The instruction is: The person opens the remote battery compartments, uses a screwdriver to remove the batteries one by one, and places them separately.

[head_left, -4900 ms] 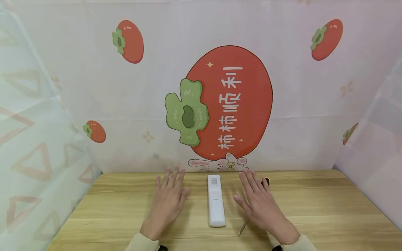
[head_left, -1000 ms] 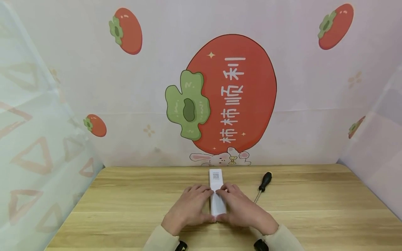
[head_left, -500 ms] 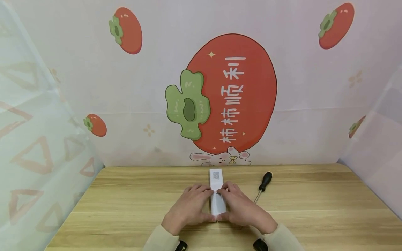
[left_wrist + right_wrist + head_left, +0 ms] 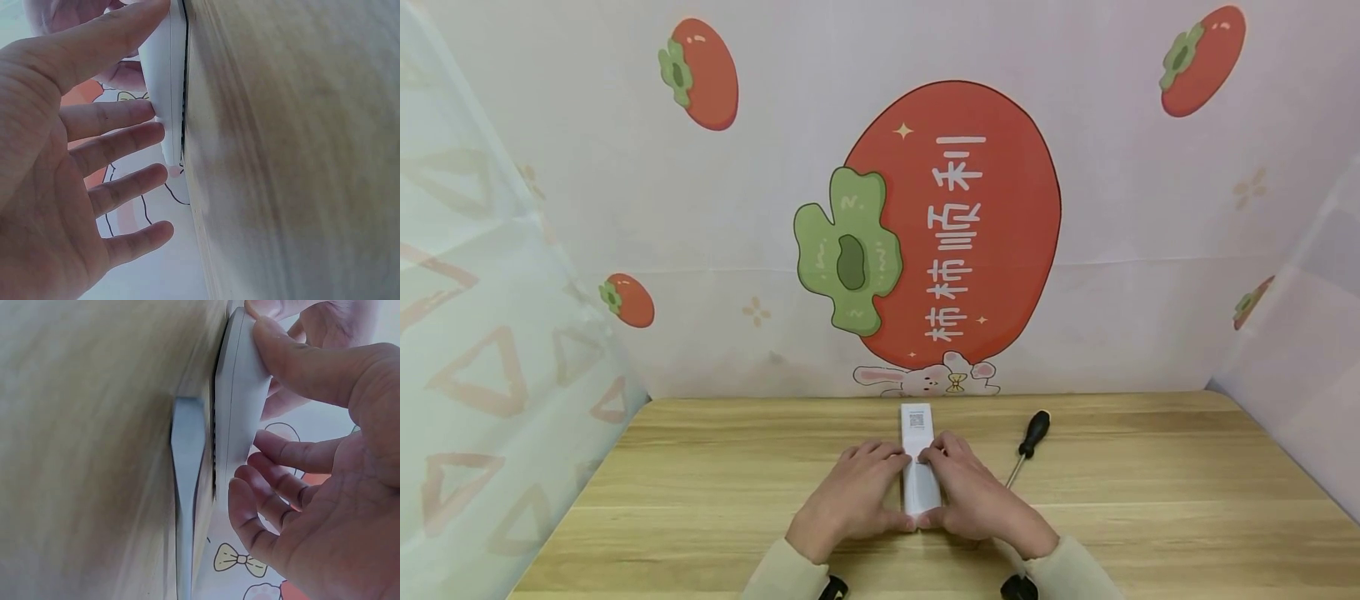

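A white remote control [image 4: 921,493] lies back side up on the wooden table, a QR-code label at its far end. My left hand [image 4: 857,493] holds its left side, thumb at the near end and index fingertip by the middle. In the left wrist view, the other fingers [image 4: 134,185] spread beside the remote's edge [image 4: 164,78]. My right hand [image 4: 976,493] mirrors this on the right side, its thumb [image 4: 312,365] on the near end in the right wrist view. Both thumb tips nearly meet. The fingers partly cover the remote's back.
Right of the remote lies a screwdriver [image 4: 1036,432] with a black handle; my right hand hides its tip in the head view. The right wrist view shows its flat blade [image 4: 188,434] close by. A printed cloth backdrop [image 4: 760,350] stands behind the table.
Several seconds ago both hands lay flat on the table either side of the remote; they have since moved inward onto it, uncovering the screwdriver handle. Over the last second they have barely moved.
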Tool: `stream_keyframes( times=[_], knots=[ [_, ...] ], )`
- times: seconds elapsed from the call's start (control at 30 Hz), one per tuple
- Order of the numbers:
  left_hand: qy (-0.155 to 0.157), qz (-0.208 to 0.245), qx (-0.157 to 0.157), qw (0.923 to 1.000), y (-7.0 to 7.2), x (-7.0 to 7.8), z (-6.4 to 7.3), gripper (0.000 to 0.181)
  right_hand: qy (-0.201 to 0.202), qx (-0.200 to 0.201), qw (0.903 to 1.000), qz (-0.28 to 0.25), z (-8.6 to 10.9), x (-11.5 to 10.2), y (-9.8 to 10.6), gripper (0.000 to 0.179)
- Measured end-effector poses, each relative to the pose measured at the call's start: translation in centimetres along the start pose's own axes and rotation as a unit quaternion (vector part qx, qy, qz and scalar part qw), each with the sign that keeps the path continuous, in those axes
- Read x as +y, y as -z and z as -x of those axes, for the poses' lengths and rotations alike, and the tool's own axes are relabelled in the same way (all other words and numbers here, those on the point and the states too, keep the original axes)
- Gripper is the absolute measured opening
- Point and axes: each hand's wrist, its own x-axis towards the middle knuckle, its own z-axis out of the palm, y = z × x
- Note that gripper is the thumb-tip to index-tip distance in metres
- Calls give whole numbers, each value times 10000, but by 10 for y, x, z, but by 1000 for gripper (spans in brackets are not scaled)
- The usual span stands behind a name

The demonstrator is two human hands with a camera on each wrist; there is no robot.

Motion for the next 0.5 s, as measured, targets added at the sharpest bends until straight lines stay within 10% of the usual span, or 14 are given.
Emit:
stream_keyframes(
  times=[0.5],
  knots=[
    [-92, -62, 30, 9999, 0, 0, 0, 76, 31, 166, 9998, -112, 0, -3, -3, 65]
  ],
)
